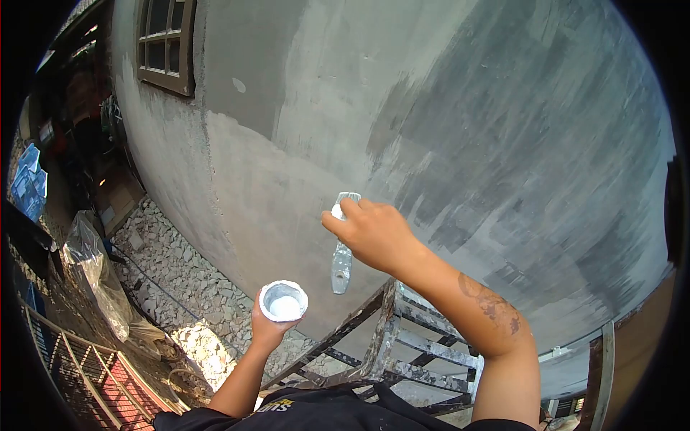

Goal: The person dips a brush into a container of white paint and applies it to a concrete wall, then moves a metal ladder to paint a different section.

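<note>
A small round cup (284, 302) with white paint inside and a paint-crusted rim is in my left hand (267, 329), whose fingers wrap round its side. My right hand (374, 233) grips a paint-smeared brush (342, 267) near its upper end, with the handle pointing down toward me. The brush is in front of the wall (259, 172), to the upper right of the cup. Whether its tip touches the wall I cannot tell. Grey and pale strokes mark the wall's surface.
A paint-spattered ladder (388, 330) stands just below my right forearm. Rubble (172, 251) lies along the wall's foot at the left. Farther left are a plastic sheet (93, 266) and a metal rack (86, 366). A framed window (165, 43) is at the upper left.
</note>
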The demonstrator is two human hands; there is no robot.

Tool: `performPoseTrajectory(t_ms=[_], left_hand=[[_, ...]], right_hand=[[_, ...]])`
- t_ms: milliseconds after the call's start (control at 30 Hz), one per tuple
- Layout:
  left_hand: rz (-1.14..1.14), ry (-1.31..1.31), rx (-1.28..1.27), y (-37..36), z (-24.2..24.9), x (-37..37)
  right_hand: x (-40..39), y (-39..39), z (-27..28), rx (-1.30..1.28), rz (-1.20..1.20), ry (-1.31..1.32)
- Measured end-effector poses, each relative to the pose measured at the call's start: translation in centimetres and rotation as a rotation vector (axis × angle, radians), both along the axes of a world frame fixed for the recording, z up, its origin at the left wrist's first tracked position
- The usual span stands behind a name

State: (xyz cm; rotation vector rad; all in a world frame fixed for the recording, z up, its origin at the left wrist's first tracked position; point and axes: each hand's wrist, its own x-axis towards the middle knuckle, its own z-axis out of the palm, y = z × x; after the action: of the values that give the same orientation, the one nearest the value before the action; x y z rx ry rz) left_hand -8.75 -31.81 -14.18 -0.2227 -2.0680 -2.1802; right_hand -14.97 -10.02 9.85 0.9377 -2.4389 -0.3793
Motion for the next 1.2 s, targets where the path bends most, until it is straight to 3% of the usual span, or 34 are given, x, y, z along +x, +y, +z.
performPoseTrajectory(t_ms=[300, 367, 500, 667, 900, 967, 1067, 1100, 1167, 1200], left_hand=[[-0.001, -0.064, -0.087, 0.3, 0.6, 0.7], [-0.047, -0.047, -0.082, 0.7, 0.6, 0.7], [-0.109, 0.000, -0.049, 1.4, 1.9, 1.3], [-0.219, 0.113, -0.121, 1.4, 3.8, 2.1], [-0.319, 0.254, -0.267, 2.2, 6.3, 3.7], [-0.335, 0.094, 0.048, 4.0, 8.2, 4.9], [-0.277, 0.162, -0.086, 3.8, 7.2, 4.5], [-0.241, 0.203, -0.139, 3.6, 6.6, 3.8], [-0.292, 0.382, -0.228, 2.7, 5.0, 1.2], [-0.355, 0.474, -0.181, 2.8, 5.3, 0.1]], right_hand=[[4.0, 0.4, 2.3, -0.321, 0.038, -0.230], [5.2, 0.2, 2.3, -0.620, 0.109, -0.414], [7.6, -0.2, 2.2, -0.867, -0.027, -0.781], [9.3, 0.4, -0.1, -0.892, -0.031, -0.969], [11.3, 1.3, -4.0, -1.022, -0.050, -0.941], [12.4, 2.1, -4.0, -1.095, -0.112, -0.909], [15.2, 3.6, -2.0, -1.181, -0.129, -0.874], [16.6, 4.4, -2.1, -1.216, -0.204, -0.812], [18.9, 5.4, -2.7, -1.140, 0.002, -0.529], [20.5, 6.1, -2.9, -1.154, -0.040, -0.489]])
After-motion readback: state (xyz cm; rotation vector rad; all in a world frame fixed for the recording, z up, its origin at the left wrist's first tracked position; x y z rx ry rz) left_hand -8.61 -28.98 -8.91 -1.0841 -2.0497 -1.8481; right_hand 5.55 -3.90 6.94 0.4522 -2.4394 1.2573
